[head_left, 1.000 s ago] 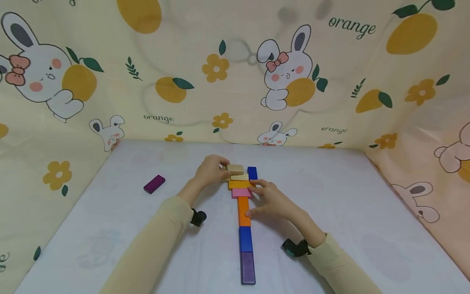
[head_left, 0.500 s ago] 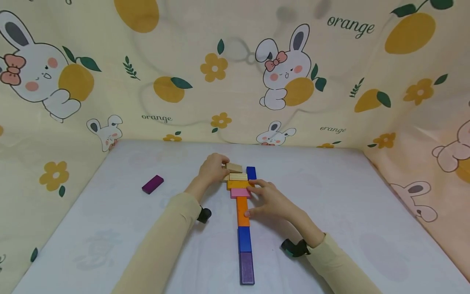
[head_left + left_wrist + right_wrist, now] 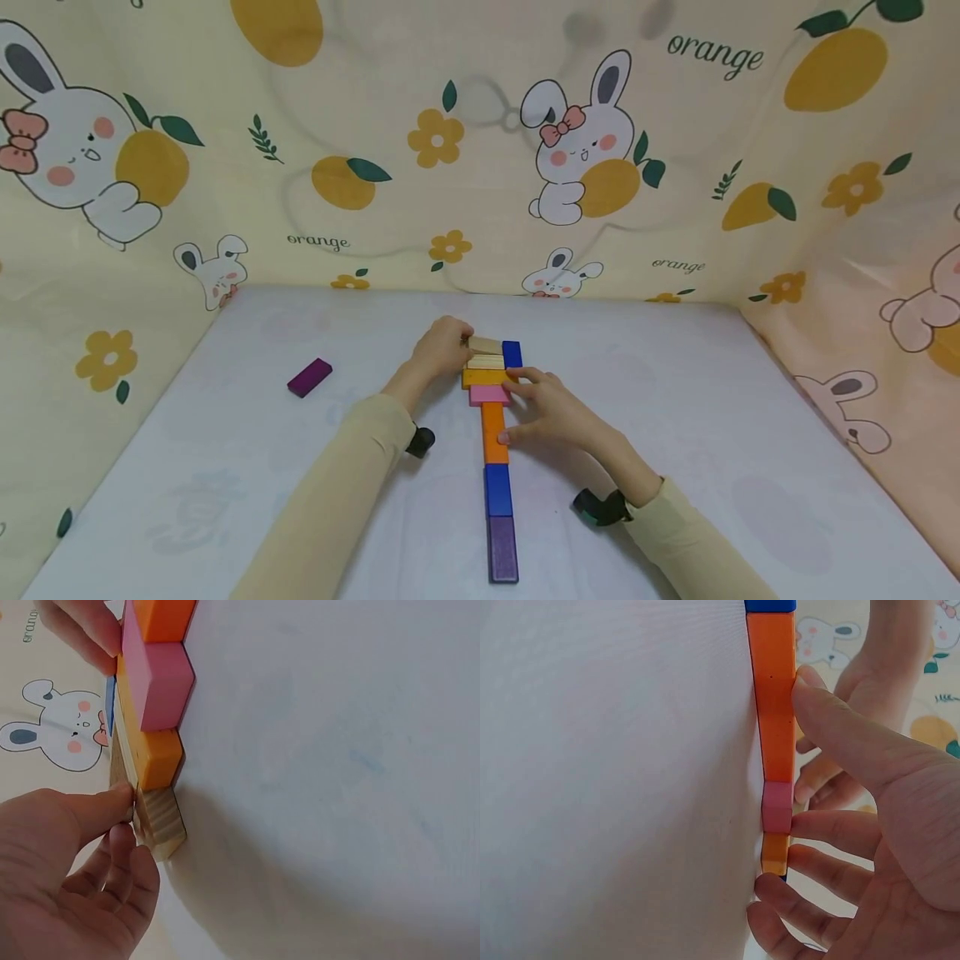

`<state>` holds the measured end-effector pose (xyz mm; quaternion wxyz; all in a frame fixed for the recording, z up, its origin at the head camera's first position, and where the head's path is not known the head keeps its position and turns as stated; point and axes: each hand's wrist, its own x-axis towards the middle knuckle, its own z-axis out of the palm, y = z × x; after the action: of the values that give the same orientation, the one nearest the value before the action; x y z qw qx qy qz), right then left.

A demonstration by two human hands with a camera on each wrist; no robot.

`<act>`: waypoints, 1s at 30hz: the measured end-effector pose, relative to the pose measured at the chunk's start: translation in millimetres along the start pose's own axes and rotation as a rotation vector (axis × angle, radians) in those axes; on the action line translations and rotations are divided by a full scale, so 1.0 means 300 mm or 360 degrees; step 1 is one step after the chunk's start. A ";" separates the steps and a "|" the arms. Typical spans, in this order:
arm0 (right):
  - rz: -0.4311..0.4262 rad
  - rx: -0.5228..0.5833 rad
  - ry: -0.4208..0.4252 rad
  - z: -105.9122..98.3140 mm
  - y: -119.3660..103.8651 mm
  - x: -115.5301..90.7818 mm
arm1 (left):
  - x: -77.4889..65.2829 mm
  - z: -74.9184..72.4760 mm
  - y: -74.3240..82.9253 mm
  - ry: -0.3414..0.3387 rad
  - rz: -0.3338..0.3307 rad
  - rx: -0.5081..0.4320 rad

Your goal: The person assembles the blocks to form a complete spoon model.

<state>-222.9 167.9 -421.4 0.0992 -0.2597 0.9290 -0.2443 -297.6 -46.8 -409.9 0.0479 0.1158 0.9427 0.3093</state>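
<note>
At the far end of a line of blocks, my left hand [image 3: 442,346] pinches the left end of a plain wooden block [image 3: 486,344] between thumb and fingers. Its right end reaches a small upright blue block [image 3: 512,354]. A second plain wooden block [image 3: 486,362] lies just in front, with a yellow-orange block [image 3: 480,379] and a pink block [image 3: 487,396] nearer me. My right hand [image 3: 558,408] lies along the right side. Its thumb touches the long orange block [image 3: 776,690], and its extended fingers touch the pink and yellow-orange blocks.
Nearer me the line goes on with a blue block [image 3: 498,490] and a purple block [image 3: 502,550]. A dark magenta block [image 3: 310,377] lies apart on the left of the white tabletop [image 3: 675,400]. A bunny-print cloth [image 3: 480,192] stands behind.
My left hand has moved slightly right with the wooden block, which now sits closer to the blue block and straighter. The right hand stays at the line.
</note>
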 end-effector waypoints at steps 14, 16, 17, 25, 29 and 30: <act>-0.0034 -0.0011 0.0005 -0.002 -0.013 -0.003 | -0.003 0.003 -0.002 -0.0016 -0.0069 0.0006; -0.0034 -0.0007 0.0005 -0.001 -0.012 -0.002 | -0.005 0.004 -0.004 -0.0009 -0.0063 -0.0005; -0.0035 -0.0006 0.0007 0.000 -0.010 -0.002 | -0.009 0.003 -0.006 0.0003 -0.0055 -0.0018; -0.0024 -0.0020 -0.0002 0.008 -0.006 0.001 | -0.122 -0.049 -0.066 0.0188 0.0164 -0.0185; -0.0017 -0.0028 -0.0010 0.004 -0.005 0.000 | -0.221 -0.102 -0.122 0.0326 0.0248 -0.0200; -0.0010 -0.0031 -0.0013 0.003 -0.005 0.000 | -0.244 -0.117 -0.137 0.0358 0.0243 -0.0196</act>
<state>-222.1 166.5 -421.4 0.0998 -0.2646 0.9301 -0.2346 -240.2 -117.3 -404.9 -0.0749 0.1488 0.9097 0.3804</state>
